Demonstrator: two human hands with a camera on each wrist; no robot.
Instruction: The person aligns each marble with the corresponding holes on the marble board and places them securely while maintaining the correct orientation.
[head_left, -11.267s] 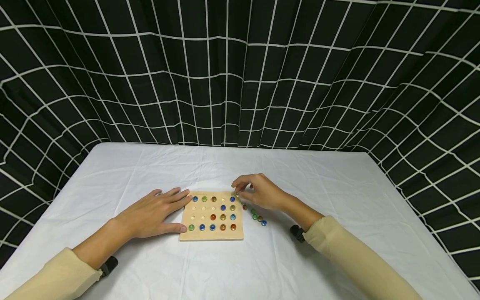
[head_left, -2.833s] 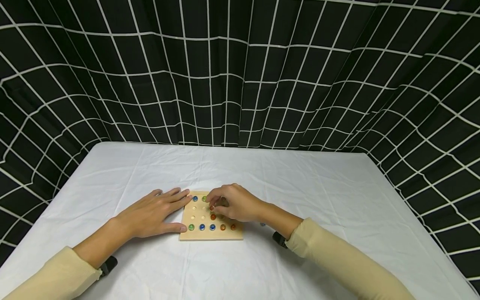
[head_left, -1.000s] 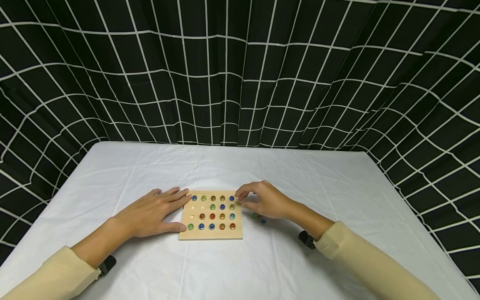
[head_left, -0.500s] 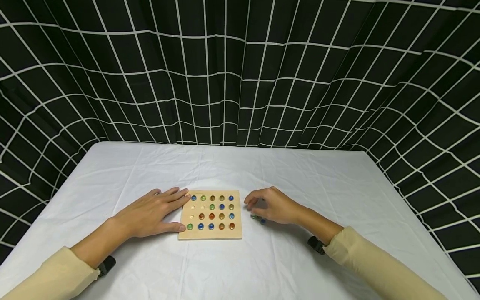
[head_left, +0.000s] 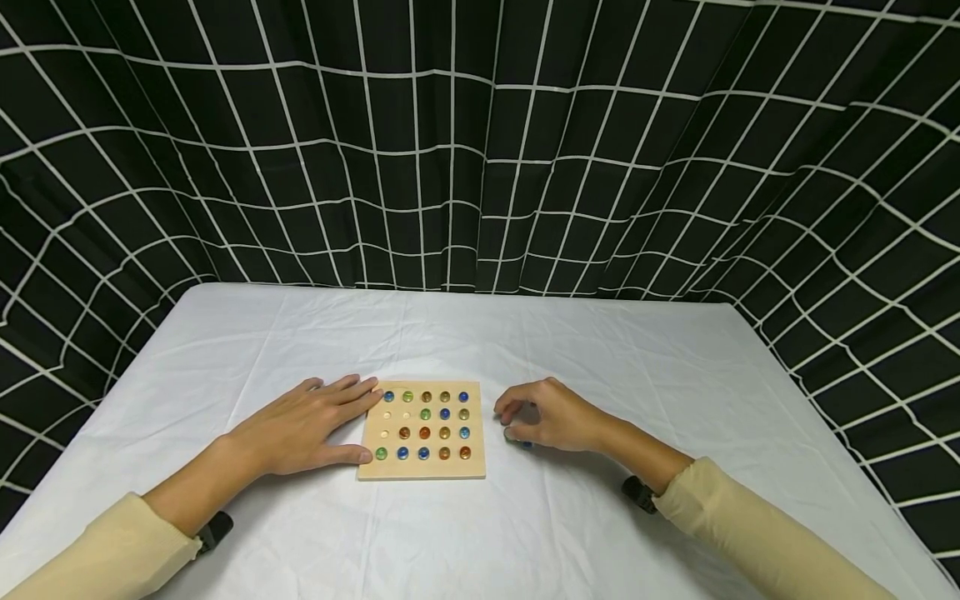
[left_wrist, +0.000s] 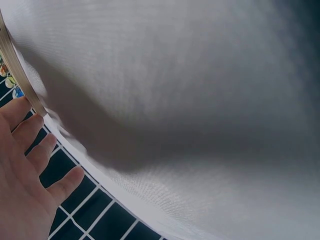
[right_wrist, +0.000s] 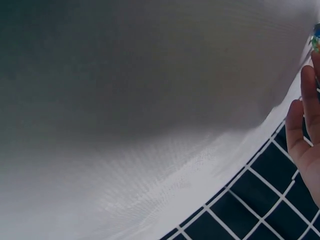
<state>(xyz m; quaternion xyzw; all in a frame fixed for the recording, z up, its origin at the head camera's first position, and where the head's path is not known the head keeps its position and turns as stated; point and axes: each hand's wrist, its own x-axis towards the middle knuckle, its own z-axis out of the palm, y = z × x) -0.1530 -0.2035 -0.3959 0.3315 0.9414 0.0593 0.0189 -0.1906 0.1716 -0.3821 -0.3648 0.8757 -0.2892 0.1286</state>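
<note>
A pale wooden board [head_left: 422, 468] lies flat on the table, bearing rows of coloured glass marbles in round hollows. Three hollows near its left side hold no marble. My left hand [head_left: 303, 429] rests flat with fingers spread, fingertips and thumb on the board's left edge. To the right of the board, my right hand [head_left: 551, 417] is low over the loose marbles [head_left: 527, 444], index finger and thumb apart and bent. That hand covers most of these marbles. At the right wrist view's edge, blue and green marbles [right_wrist: 316, 40] show just past the fingertips.
A white cloth [head_left: 450, 542] with shallow creases covers the table. Behind and at both sides hangs a black curtain [head_left: 420, 167] with a white grid. Each wrist wears a small black device, such as the one on the right wrist [head_left: 639, 494].
Over the earlier frames, the right hand set more marbles into the board, among them a green and a brown one. Lately it moved right, off the board, to the loose marbles. The left hand stayed still.
</note>
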